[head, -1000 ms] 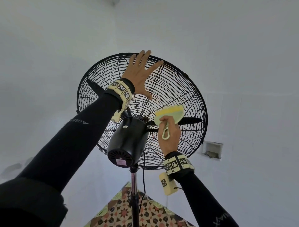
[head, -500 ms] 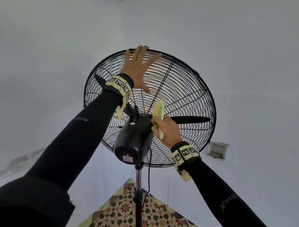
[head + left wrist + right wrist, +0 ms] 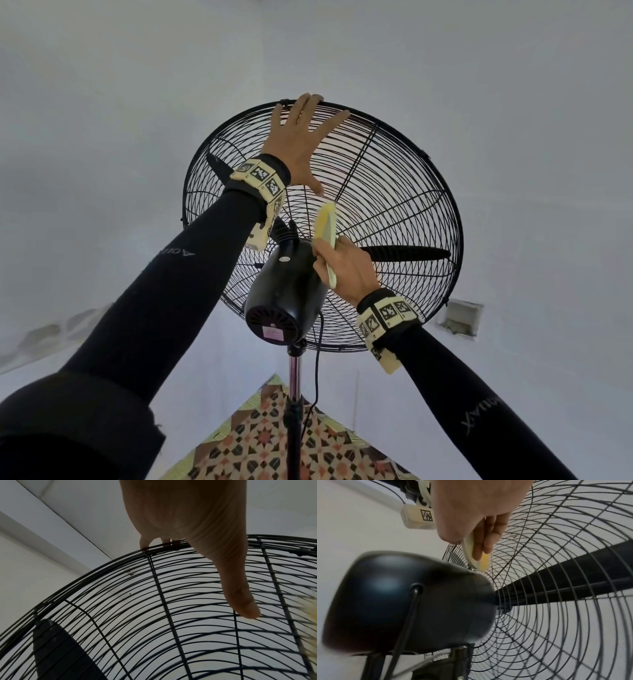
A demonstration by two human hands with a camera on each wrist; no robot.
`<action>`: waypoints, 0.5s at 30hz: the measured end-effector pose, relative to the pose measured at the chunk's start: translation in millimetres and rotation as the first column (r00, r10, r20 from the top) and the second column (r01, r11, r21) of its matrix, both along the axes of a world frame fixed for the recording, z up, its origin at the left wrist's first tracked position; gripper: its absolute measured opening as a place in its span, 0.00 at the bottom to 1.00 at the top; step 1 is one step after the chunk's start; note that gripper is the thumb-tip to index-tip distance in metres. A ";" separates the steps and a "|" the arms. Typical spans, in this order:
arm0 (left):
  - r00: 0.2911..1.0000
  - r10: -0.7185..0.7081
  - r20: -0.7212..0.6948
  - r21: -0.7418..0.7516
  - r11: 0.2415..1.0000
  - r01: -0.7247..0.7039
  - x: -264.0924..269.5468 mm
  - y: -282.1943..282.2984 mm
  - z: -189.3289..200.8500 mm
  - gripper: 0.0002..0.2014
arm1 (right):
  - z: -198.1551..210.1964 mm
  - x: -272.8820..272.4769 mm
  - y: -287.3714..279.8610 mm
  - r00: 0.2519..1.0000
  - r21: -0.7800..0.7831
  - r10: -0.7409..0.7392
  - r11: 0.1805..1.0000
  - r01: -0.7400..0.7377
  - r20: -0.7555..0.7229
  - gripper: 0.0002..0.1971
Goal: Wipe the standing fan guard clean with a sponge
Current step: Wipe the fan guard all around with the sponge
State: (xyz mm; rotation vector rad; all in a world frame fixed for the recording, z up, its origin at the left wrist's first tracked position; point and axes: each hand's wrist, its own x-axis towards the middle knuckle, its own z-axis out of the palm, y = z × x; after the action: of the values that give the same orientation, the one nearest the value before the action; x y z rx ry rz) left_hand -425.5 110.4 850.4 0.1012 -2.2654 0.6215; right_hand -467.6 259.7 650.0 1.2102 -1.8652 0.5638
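Note:
A black wire fan guard (image 3: 404, 192) faces away from me, its black motor housing (image 3: 287, 294) at the middle on a chrome pole (image 3: 294, 370). My left hand (image 3: 301, 140) lies flat and spread on the guard's upper back, fingertips at the top rim; in the left wrist view the thumb (image 3: 243, 601) touches the wires of the guard (image 3: 120, 601). My right hand (image 3: 346, 267) grips a yellow sponge (image 3: 325, 222) edge-on against the wires just above the motor. In the right wrist view, fingers (image 3: 488, 534) curl round the sponge (image 3: 479, 558) beside the housing (image 3: 402, 601).
A black fan blade (image 3: 407, 254) shows behind the wires at right. A power cord (image 3: 317, 359) hangs beside the pole. White walls surround the fan, with a recessed wall box (image 3: 462, 317) at right. Patterned floor tiles (image 3: 274, 442) lie below.
My right hand has turned the sponge from flat-on to edge-on and carried it left and up toward the motor. The left hand has stayed spread on the upper guard.

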 end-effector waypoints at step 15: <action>1.000 -0.019 -0.009 0.008 1.000 0.019 0.9 -0.2 -0.9 0.75 | 10.5 10.5 7.7 0.999 -0.087 0.037 0.996 -0.035 0.025 0.05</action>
State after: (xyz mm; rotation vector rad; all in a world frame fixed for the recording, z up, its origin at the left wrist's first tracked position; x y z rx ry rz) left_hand -424.6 110.2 849.5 0.0867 -2.2578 0.6011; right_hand -457.1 267.4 660.5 1.1864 -1.8249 0.6766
